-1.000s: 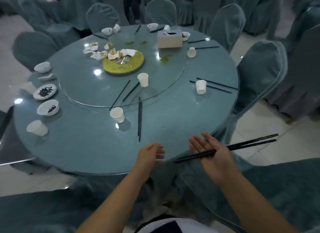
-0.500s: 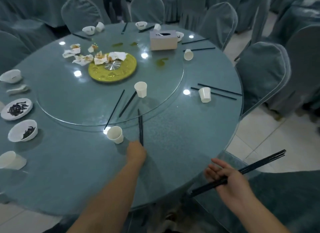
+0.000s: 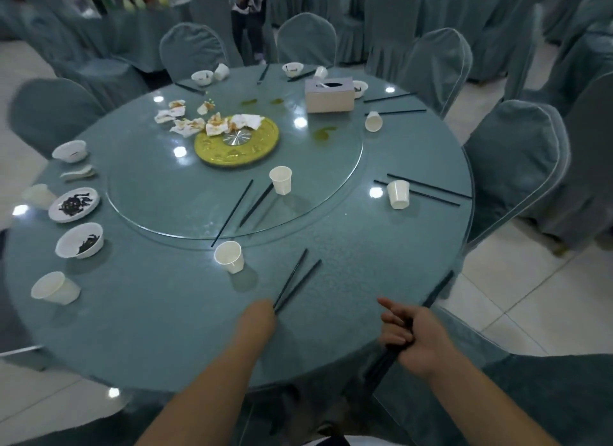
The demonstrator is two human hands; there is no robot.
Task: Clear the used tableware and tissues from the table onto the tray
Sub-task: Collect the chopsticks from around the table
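Far left of frame, along the counter rim: tipped paper cup, bowl with dark scraps, plate with dark scraps, blurred cup, spoon, second bowl. All well apart from either hand.

Upper left of centre: crumpled tissues scattered on the glass turntable, some lapping onto the yellow disc. A long reach from the near edge; probably a later pick.

Centre: upright cup just off the turntable rim. Second upright cup on the glass, beside spread chopsticks.

Lower centre: left hand down on the counter at the near ends of a splayed pair of chopsticks. Ends tucked in under the hand. Fingers hidden beneath the back of the hand; cannot tell whether pinching or only pressing, nor how far open. Judged step: gathering this pair.

Upper right of centre: tissue box, with a cup on its side below and right of it.

Right: another cup between parallel chopsticks.

Lower right: right hand at the counter edge, fingers curled tight round a bundle of chopsticks, index finger alone sticking out toward upper left. Bundle gripped partway along, slanting from lower left to upper right. Presumably kept as the collecting hand, leaving the other free to pick.

Tray not in view. With so much tableware on the counter, clearing judged early.
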